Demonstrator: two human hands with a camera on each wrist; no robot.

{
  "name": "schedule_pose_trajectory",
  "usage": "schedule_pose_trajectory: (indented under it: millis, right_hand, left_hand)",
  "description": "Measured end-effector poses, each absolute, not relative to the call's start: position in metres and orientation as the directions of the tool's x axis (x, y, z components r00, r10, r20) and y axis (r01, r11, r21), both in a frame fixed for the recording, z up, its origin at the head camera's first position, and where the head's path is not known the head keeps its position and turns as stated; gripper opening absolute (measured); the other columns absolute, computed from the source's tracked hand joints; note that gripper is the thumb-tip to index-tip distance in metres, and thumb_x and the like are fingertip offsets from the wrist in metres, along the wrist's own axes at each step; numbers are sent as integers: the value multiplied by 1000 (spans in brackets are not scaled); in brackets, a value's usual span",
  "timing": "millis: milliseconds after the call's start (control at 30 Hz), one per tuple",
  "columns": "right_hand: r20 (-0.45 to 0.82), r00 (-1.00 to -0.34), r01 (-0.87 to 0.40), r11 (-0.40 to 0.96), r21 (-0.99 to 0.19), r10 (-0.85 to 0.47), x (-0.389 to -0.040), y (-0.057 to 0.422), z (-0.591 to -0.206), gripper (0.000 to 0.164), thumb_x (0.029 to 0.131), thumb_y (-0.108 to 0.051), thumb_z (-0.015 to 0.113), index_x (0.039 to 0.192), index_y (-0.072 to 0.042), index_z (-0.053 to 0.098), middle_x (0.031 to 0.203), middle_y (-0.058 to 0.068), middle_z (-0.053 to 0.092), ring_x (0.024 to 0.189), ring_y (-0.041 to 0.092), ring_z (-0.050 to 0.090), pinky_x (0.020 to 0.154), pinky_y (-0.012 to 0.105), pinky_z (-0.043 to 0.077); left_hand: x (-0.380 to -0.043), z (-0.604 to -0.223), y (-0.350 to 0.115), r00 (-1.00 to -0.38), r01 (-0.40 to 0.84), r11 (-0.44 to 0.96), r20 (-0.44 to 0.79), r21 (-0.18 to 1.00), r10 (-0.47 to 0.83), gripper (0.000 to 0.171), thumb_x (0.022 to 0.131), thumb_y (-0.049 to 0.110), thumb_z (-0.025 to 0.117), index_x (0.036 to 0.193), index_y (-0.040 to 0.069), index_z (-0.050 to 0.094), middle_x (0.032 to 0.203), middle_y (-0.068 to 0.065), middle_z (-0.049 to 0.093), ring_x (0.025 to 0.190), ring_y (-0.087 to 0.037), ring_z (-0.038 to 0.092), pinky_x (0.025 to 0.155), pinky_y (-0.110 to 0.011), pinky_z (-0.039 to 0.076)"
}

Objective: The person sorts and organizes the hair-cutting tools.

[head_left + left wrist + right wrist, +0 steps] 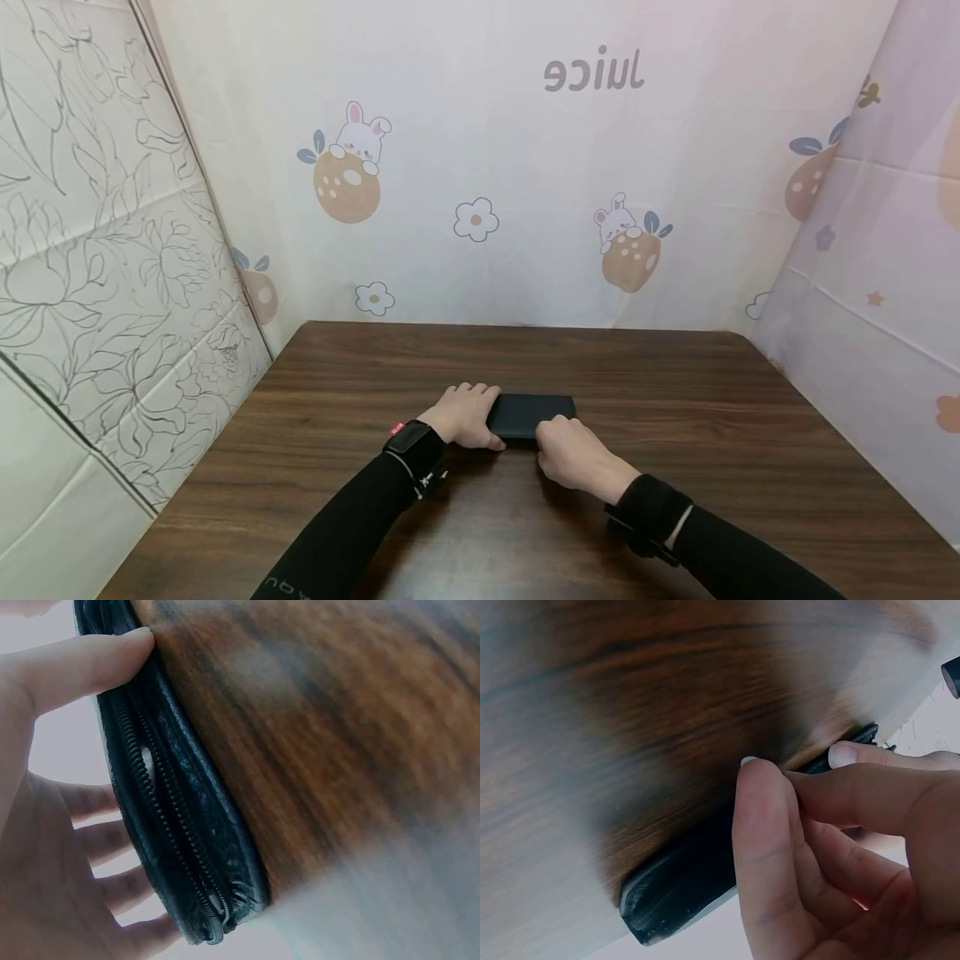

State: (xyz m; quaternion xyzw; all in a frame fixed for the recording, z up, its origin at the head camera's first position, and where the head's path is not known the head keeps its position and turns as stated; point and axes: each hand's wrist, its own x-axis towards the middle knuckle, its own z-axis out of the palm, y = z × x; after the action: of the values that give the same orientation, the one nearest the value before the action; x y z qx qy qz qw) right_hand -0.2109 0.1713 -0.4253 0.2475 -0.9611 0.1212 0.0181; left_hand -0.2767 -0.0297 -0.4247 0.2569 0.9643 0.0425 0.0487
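Note:
A flat black zippered wallet (531,412) lies on the wooden table. My left hand (463,416) holds its left end, with the thumb on the near edge and the other fingers spread over the top and far side. In the left wrist view the zip (171,802) runs along that near edge; its two rows of teeth look parted, and a small pale spot shows between them. At the near edge towards the right end, my right hand (576,455) pinches with thumb and curled forefinger. Its fingertips hide what lies between them, so the zip pull cannot be seen.
The brown wood-grain table (360,367) extends around the wallet on all sides. Behind it hangs a pale printed curtain (480,150). More printed cloth covers the left side (112,250) and the right side (885,292).

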Motion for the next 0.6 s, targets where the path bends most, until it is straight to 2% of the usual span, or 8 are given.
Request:
schedule_pose_trajectory:
  millis: [367,600]
  right_hand:
    - [115,-868,-497,842,-209,-484,-212,170,-427,38,88,4,62,56,-14,52,50,-7,37,39,7,40,39,21,31]
    - [100,-870,-492,840,-230,-483,-213,165,-427,35,88,4,61,58,-14,55,51,-5,42,40,8,42,40,22,34]
  left_hand:
    - [-278,-426,-30,-863,494,864,-63,98,501,91,86,56,74,158,14,37,156,-7,44,142,-30,42,115,-48,33]
    - [-278,-426,-29,-856,506,857,-61,101,513,91,87,56,74,157,13,37,156,-7,44,141,-30,42,114,-48,34]
